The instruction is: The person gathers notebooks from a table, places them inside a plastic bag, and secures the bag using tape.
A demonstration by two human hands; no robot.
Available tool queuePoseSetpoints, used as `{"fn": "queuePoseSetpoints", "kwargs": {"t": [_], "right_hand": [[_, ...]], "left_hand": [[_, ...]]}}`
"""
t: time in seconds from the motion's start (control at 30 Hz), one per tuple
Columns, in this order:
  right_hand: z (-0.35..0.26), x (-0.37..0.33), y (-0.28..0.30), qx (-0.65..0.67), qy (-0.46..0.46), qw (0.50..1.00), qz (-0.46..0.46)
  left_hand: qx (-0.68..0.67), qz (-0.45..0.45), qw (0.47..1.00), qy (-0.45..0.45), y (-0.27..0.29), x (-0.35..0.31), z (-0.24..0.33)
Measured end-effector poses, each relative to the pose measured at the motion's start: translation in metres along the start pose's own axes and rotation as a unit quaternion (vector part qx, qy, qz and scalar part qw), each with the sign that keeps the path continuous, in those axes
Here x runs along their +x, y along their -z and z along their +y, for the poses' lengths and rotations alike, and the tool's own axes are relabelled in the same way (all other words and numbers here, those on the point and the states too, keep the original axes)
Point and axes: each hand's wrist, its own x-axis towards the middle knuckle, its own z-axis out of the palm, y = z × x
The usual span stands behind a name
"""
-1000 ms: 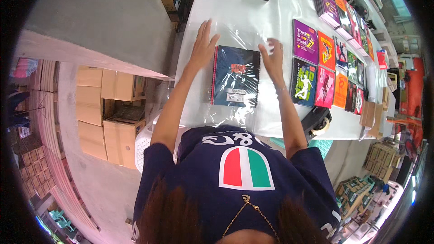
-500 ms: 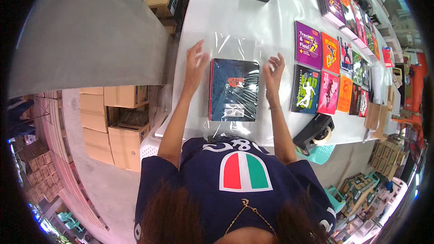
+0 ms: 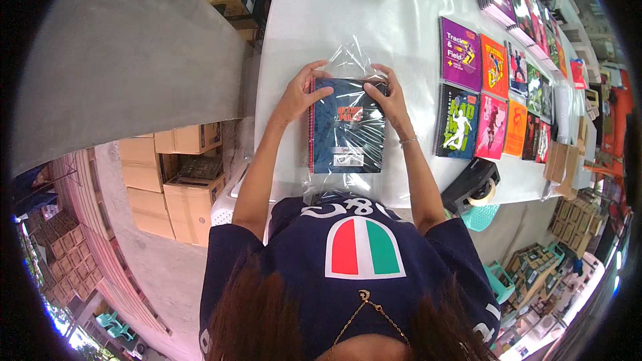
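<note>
Grips the dark notebook (image 3: 329, 130), on the white surface (image 3: 321, 13), by its upper corners with left hand (image 3: 297, 98) and right hand (image 3: 393, 101), probably to keep the clear film (image 3: 351, 60) snug against it

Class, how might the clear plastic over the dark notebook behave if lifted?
The clear plastic would probably flop, given its wrinkles beyond the dark notebook. Its glare suggests slipperiness. Looking thin and see-through, it is likely light.

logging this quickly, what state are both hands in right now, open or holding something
Left hand: closed on the dark notebook at its upper left corner.
Right hand: closed on the same notebook's upper right corner.
</note>
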Motion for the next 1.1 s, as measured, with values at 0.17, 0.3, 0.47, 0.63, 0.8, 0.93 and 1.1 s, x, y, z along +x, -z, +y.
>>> {"fn": "queuePoseSetpoints", "kwargs": {"t": [0.17, 0.3, 0.47, 0.63, 0.8, 0.93, 1.1], "right_hand": [[-0.003, 0.007, 0.004, -0.084, -0.002, 0.996, 0.0], [-0.012, 0.024, 0.01, -0.051, -0.07, 0.993, -0.079], [-0.006, 0.056, 0.02, -0.084, -0.116, 0.975, -0.169], [0.009, 0.079, 0.016, -0.219, -0.061, 0.961, -0.157], [0.007, 0.081, 0.009, -0.346, -0.043, 0.931, -0.109], [0.002, 0.082, 0.001, -0.304, 0.079, 0.949, -0.038], [-0.009, 0.088, -0.022, -0.293, 0.053, 0.955, 0.014]], "left_hand": [[0.128, -0.017, 0.991, 0.03, 0.008, 0.014, 0.015], [0.174, -0.027, 0.982, 0.075, 0.011, 0.028, 0.033], [0.292, -0.087, 0.941, 0.15, 0.022, 0.055, 0.028], [0.413, 0.027, 0.91, 0.025, 0.011, 0.063, 0.013], [0.438, -0.07, 0.895, -0.057, -0.049, 0.037, 0.042], [0.572, -0.019, 0.815, -0.096, -0.063, 0.023, 0.02], [0.582, -0.067, 0.81, -0.018, -0.062, 0.037, 0.033]]}}
